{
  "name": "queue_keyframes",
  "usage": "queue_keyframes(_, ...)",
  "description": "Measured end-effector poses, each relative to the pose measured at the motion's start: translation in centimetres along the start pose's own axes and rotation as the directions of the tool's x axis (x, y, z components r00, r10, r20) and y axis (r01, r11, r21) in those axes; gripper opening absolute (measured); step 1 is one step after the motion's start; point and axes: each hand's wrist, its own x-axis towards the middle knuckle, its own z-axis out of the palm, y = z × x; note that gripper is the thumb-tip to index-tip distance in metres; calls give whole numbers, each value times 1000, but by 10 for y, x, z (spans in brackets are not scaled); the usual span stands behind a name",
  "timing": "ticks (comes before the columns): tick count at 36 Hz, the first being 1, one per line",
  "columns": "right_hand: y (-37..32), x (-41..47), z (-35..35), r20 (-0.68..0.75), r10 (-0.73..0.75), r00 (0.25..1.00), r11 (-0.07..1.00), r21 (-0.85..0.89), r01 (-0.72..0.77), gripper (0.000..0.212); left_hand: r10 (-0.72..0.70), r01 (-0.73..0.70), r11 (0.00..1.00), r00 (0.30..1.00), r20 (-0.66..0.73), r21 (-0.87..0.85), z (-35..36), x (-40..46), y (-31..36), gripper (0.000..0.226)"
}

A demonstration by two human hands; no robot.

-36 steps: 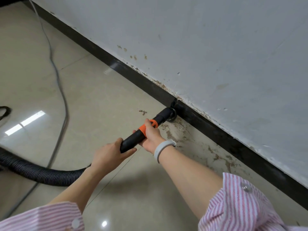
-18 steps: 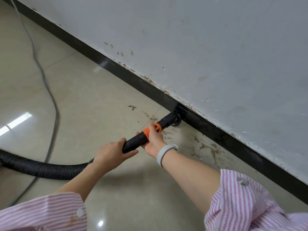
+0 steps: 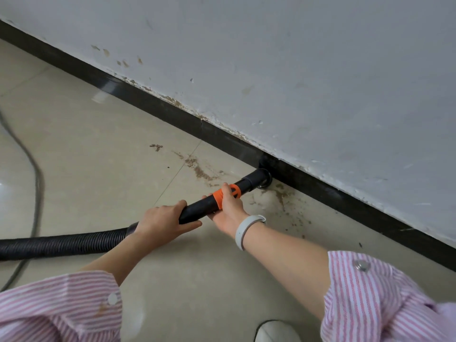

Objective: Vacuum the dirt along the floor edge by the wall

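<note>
Where the floor (image 3: 103,149) meets the black skirting (image 3: 172,114) at right of centre, my nozzle (image 3: 259,177) sits with its tip touching the skirting's foot. Brown dirt (image 3: 281,197) lies scattered on the tiles just below and right of the tip, with another streak (image 3: 197,167) up and left of it. My right hand (image 3: 228,209) is curled round the black tube (image 3: 199,209) at its orange collar (image 3: 228,195), thumb over the top. My left hand (image 3: 162,224) wraps the tube's lower end, fingers closed over it, where the ribbed hose (image 3: 64,243) joins and runs off the left edge of the frame. A pale band (image 3: 246,229) circles my right wrist. Both striped sleeves (image 3: 385,299) fill the bottom corners. A grey cable (image 3: 37,183) snakes down the left side of the floor. Above the skirting, the white wall (image 3: 308,70) shows chipped, stained paint. At the bottom edge a white shoe tip (image 3: 276,332) shows.
</note>
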Motion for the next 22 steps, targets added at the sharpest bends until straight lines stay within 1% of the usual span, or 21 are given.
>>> queue_keyframes(12, 3, -9, -35, -50, 18, 999, 994, 113, -12, 43, 128, -134, 985, 990, 55, 111, 3, -1, 22, 43)
queue_keyframes(18, -4, -14, -53, -56, 28, 998, 984, 180, -18, 34, 182, -190, 973, 980, 75, 130, 5, 2, 37, 44)
queue_keyframes(22, -9, -16, -68, -87, 28, 996, 974, 227, -8, 38, 222, -233, 963, 971, 84, 139, 7, 3, 53, 45)
